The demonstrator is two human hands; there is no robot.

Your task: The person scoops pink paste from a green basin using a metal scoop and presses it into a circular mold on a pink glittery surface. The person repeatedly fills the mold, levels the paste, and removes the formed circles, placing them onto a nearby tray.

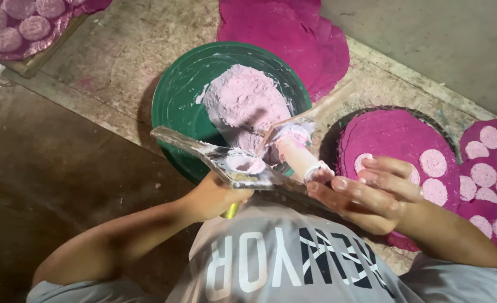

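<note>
Pink paste [243, 101] lay heaped in the green basin [172, 101] in front of us on the concrete floor [63, 146], and we judged that we were in the middle of loading a mould from that heap. Our left hand [212, 196] was clenched around the handle of a flat, paste-smeared board [203, 151] with a round hole [243, 163] near its middle, and the hole already showed pink filling. Our right hand [366, 191] held a short pale cylinder [296, 154] between fingers [391, 165] and palm, its far end pressed into a lump of paste at the basin's near rim; how firmly the grip closed we could not tell, since the fingers looked partly spread. Beside that hand, to the right, magenta sheets [394, 134] carried rows of pale pink discs [486, 174], and more discs [18, 25] sat on a sheet at the far left. We reckoned the next move called for keeping the board level while the cylinder worked the paste into the hole without spilling it over the edge.
</note>
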